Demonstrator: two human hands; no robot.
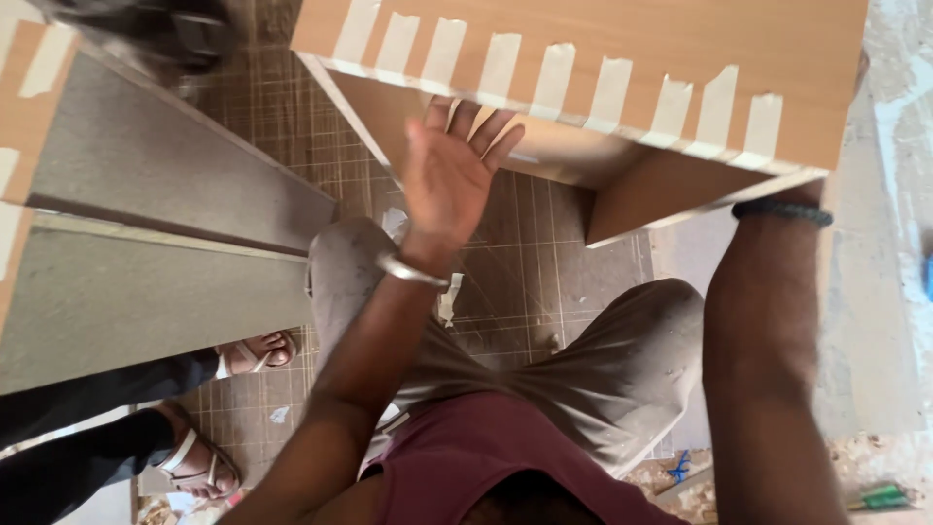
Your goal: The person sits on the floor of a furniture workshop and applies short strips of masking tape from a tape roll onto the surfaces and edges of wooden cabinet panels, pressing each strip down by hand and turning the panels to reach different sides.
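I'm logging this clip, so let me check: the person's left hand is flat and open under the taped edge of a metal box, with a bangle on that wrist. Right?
Not quite. The box is wood-coloured board, not metal. The rest holds: in the head view the left hand is flat and open under its edge, which carries strips of tape, and a bangle sits on that wrist.

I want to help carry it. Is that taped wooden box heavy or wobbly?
Probably stiff: the wooden box is made of flat boards. Likely heavy, since both the left hand and right arm reach it. Tape strips along the edge suggest it may shift.
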